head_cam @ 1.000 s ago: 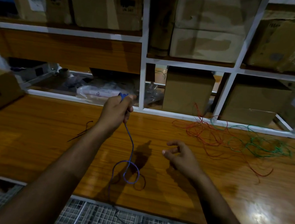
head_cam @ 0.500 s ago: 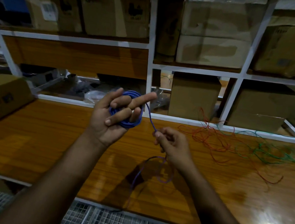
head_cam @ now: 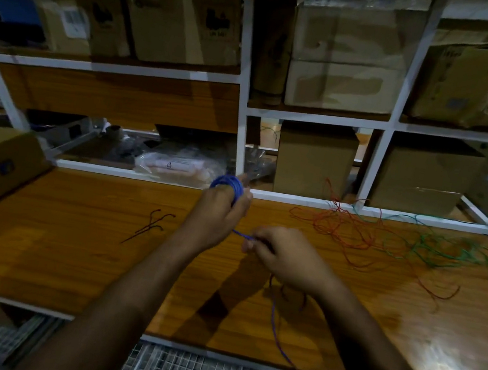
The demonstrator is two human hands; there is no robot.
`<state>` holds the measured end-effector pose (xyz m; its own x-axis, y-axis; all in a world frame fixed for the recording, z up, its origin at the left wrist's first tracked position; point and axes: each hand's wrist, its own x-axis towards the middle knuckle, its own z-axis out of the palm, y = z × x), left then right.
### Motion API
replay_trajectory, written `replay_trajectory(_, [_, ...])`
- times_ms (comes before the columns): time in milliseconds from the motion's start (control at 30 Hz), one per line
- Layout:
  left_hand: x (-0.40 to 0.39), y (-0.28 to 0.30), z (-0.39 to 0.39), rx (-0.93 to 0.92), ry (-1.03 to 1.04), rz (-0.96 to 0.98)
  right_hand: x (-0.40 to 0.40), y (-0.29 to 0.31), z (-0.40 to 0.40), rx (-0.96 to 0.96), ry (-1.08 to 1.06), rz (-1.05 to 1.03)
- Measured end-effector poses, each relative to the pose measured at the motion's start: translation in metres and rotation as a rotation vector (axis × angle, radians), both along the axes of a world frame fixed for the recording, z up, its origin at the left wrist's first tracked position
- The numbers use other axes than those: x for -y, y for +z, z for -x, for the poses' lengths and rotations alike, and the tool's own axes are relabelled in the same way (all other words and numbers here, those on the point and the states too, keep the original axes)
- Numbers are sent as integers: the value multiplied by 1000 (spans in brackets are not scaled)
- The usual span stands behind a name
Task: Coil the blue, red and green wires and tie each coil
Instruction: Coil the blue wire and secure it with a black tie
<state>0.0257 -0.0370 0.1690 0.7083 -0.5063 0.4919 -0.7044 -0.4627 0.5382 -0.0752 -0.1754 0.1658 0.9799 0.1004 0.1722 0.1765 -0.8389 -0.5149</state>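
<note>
Wooden tabletop (head_cam: 70,254) is carrying one red wire (head_cam: 352,231) and one green wire (head_cam: 446,251), both lying tangled far right. Since half a second ago, left hand (head_cam: 220,213) is turning its back to camera, grip curling around one blue wire (head_cam: 230,184) coil. Right hand (head_cam: 283,256) is now sitting lower, pinching the blue strand, slack trailing off the front edge. Thin dark ties (head_cam: 149,225) are lying left.
</note>
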Motion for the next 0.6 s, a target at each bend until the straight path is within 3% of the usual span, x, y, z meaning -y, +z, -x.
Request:
replay_trajectory(67, [6,-8,5,71,11,-220,9,11,3,16,-52,151])
replay_trajectory(133, [12,-14,8,29,-21,-357,16,18,6,59,-59,328])
replay_trajectory(233, [8,-11,9,-457,-190,-148,26,14,2,351,-9,581])
replay_trajectory(333, [-3,-4,12,-975,-470,62,35,-4,-4,597,-48,681])
replay_trajectory(467, [-12,-7,9,-1421,-907,310,33,-11,-11,641,-130,591])
replay_trajectory(600, [-7,-7,8,-1701,-1128,729,17,-12,-17,343,-83,76])
